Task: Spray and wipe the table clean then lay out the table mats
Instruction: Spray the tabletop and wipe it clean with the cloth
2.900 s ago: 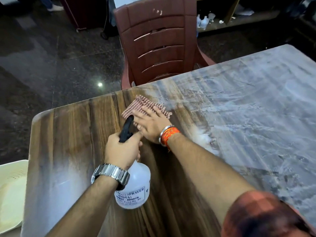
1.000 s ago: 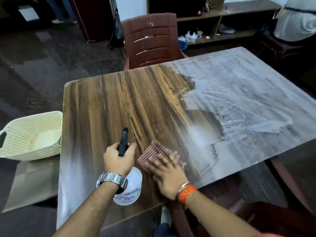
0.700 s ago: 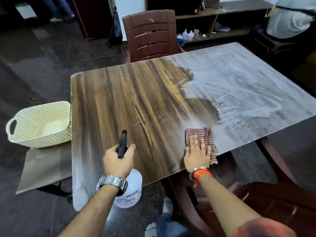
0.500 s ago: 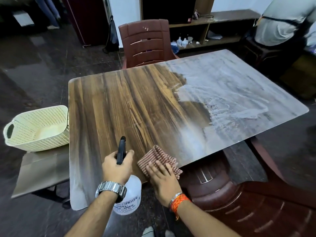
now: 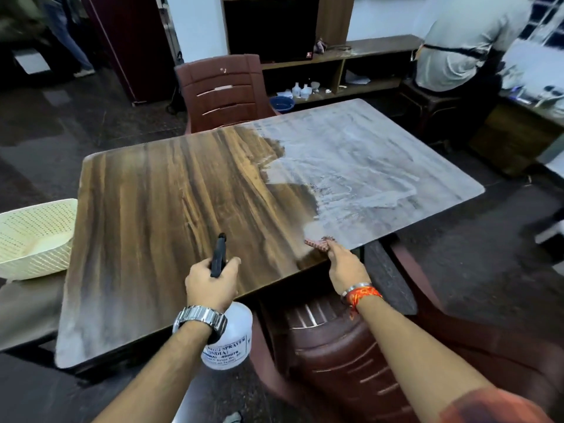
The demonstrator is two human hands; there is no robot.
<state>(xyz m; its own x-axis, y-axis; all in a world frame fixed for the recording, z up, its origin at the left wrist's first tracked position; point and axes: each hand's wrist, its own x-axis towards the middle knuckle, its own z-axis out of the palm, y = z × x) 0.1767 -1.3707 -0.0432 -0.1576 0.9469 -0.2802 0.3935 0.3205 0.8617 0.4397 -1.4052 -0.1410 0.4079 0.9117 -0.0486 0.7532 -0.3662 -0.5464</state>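
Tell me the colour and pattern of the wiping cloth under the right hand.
The cloth is red-and-white checked, seen only partly at the table edge in the head view.

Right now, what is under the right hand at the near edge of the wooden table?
A bunched red checked cloth on the wooden table shows past the right hand; the rest is covered.

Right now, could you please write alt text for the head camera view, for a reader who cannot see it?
A person's right hand presses a checked cloth at the near edge of a wooden table, whose right half is still filmed white. The left hand holds a spray bottle; a cream basket sits left.
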